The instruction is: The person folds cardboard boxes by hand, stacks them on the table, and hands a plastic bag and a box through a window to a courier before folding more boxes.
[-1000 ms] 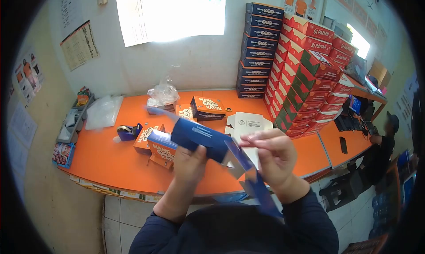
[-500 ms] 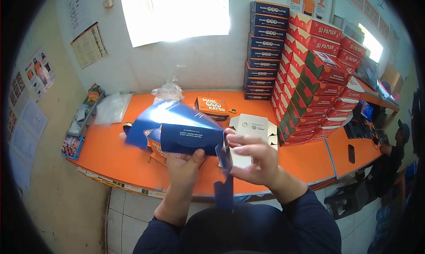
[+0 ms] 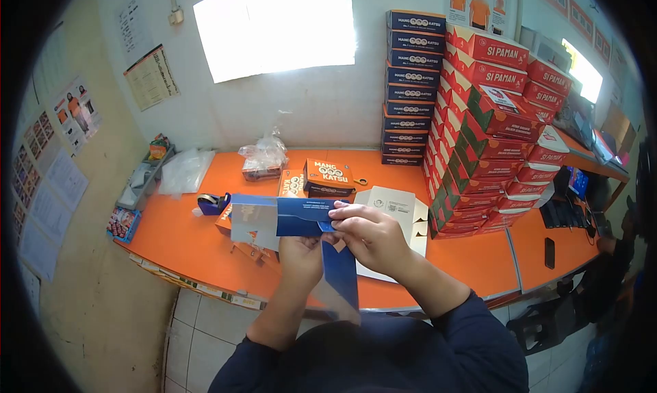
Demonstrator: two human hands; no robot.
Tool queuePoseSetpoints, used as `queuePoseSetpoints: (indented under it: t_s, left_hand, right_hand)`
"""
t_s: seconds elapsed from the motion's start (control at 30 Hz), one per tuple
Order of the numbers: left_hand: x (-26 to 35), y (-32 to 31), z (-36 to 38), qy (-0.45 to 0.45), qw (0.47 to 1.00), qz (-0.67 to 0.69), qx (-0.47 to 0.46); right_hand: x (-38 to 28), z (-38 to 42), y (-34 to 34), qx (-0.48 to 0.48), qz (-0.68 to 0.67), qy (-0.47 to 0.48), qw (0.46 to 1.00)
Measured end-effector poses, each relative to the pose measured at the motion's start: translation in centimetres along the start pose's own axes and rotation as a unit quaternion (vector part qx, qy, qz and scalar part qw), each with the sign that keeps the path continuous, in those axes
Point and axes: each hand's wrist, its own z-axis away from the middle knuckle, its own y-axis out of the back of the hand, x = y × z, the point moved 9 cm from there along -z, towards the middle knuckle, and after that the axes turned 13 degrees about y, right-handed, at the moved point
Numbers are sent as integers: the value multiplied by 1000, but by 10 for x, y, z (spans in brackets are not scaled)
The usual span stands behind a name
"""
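1. Both hands grip 1 blue carton [image 3: 287, 216], held in the air above the front edge of the orange table [image 3: 185, 239]
2. Left hand [image 3: 301, 259] is under the carton, closed on its lower edge with the fingers behind it
3. Right hand [image 3: 371, 237] is closed on the right end of the carton, the fingertips pinching a flap there
4. A long blue flap [image 3: 340, 273] of the carton hangs down between the 2 wrists
5. The carton is about level, its left end open and blurred
6. Just behind the carton, orange boxes [image 3: 328, 174] lie on the table, and a flat white carton sheet [image 3: 393, 208] lies near the right hand
7. A tape dispenser [image 3: 212, 203] stands to the left of the carton, and a plastic bag [image 3: 263, 155] is near the wall
8. Tall stacks of blue boxes [image 3: 412, 85] and red boxes [image 3: 489, 119] stand at the right end of the table, well apart from the hands
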Motion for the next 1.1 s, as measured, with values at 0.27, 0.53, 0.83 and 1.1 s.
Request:
queuePoseSetpoints:
  t_s: [0.27, 0.53, 0.83, 1.1]
  left_hand:
    - [1, -47, 2, -125, 924, -362, 0]
    - [-39, -19, -14, -8, 955, -292, 52]
    - [-41, -32, -15, -48, 862, -502, 52]
    - [-34, -32, -17, 30, 883, -469, 18]
  right_hand:
    - [6, -19, 24, 42, 7, -66, 997]
    - [26, 3, 12, -65, 19, -36, 997]
    - [33, 21, -5, -76, -2, -144, 987]
    - [52, 31, -5, -81, -3, -109, 991]
